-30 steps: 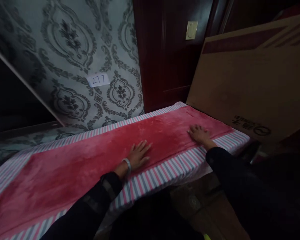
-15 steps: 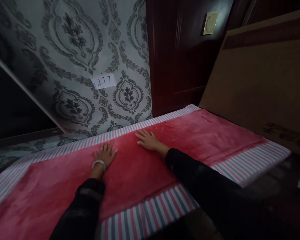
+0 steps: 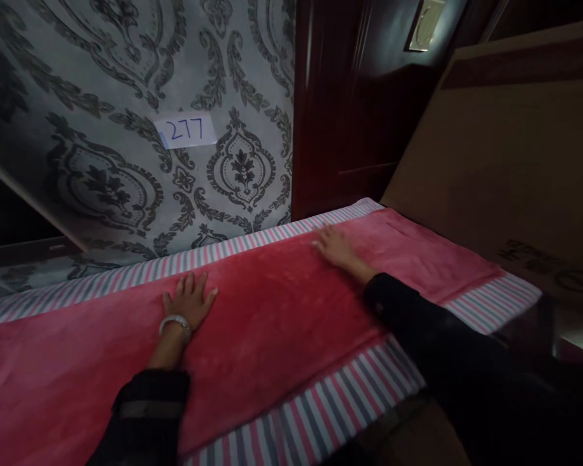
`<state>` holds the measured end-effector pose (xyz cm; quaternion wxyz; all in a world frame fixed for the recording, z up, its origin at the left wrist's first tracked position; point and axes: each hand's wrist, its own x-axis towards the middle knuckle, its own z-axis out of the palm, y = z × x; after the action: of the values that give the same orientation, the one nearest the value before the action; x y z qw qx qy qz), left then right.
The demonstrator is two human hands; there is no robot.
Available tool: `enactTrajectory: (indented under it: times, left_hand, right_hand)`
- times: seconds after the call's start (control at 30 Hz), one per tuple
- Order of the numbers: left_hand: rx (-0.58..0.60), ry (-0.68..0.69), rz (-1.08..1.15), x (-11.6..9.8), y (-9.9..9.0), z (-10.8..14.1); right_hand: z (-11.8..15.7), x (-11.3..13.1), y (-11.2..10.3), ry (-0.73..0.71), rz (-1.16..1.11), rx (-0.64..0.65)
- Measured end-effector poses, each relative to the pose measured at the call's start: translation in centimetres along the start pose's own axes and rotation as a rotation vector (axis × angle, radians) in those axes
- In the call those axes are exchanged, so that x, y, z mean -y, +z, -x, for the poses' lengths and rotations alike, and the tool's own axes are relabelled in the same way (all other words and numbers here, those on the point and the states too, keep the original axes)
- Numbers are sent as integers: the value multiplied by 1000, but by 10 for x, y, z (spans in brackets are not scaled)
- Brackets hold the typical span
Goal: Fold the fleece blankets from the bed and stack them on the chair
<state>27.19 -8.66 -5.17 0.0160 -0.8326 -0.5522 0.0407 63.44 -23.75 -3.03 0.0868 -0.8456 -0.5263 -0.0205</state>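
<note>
A red plush blanket (image 3: 272, 310) lies spread over a striped sheet (image 3: 320, 414) in pink, grey and white, whose edges show along the near and far sides. My left hand (image 3: 188, 303) rests flat on the blanket left of the middle, its fingers spread; a pale bracelet circles the wrist. Farther right, my right hand (image 3: 334, 247) lies on the blanket near its far edge, fingers stretched out and slightly blurred. Neither hand holds anything.
Behind the blanket stands a patterned grey wall (image 3: 243, 65) bearing a paper label (image 3: 187, 131) marked 277. A dark red wooden panel (image 3: 340, 129) carries a light switch plate (image 3: 426, 26). A large cardboard box (image 3: 515, 149) leans at the right.
My right hand has slid to the right and away from me across the blanket. The left hand stays flat on it. The view has shifted a little.
</note>
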Motion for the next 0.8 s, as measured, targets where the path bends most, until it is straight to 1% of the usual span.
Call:
enactTrajectory:
  times: [0.03,0.07,0.1,0.13,0.17,0.2,0.33,0.37,0.4,0.43,0.47,0.5,0.57,0.6,0.63,0.67,0.7,0.73,0.77,0.8]
  left_hand:
    - [-4,2,2,0,0,0]
    - [-6,2,5,0,0,-1]
    - [-6,1,9,-1,0,-1]
    - [-4,-1,16,-1,0,-1]
    - [0,-2,24,-2,-1,-1]
    - [1,-4,33,-2,-1,-1]
    - [-15,14,62,-2,-8,0]
    - [-17,18,70,-3,-11,1]
    - [-11,19,78,-5,-14,2]
    - [-1,16,88,-8,-19,5]
    - [3,7,99,-12,-23,9]
    - [-3,5,109,-19,-27,15]
    - [-40,23,121,-36,-32,34]
    - [-61,66,121,-45,-32,48]
    - [-72,137,114,-55,-30,63]
    - [-67,229,102,-63,-26,78]
    - [-47,339,78,-69,-22,93]
    - [-31,414,55,-73,-16,108]
    - [-16,470,32,-74,-12,120]
    - [-2,493,14,-73,-8,130]
  right_hand:
    - [14,13,6,-124,-5,22]
    - [28,24,13,-323,-8,54]
    - [40,30,19,-451,-13,86]
    - [50,31,22,-501,-7,98]
    - [57,25,23,-487,6,101]
    - [63,12,20,-402,23,92]
    - [78,-69,-7,92,80,36]
    - [84,-83,-12,223,80,5]
    - [92,-90,-15,305,76,-32]
    - [101,-89,-14,330,66,-66]
    - [111,-82,-10,294,48,-91]
    - [122,-69,-5,204,23,-98]
    - [144,-37,9,-42,-23,-46]
    - [153,-24,14,-137,-33,0]
    - [161,-16,17,-196,-33,42]
    - [168,-13,18,-217,-22,75]
    - [173,-18,15,-197,-7,92]
    - [178,-27,11,-136,8,90]
    - [182,-40,4,-44,20,72]
    - [185,-53,-3,64,29,42]
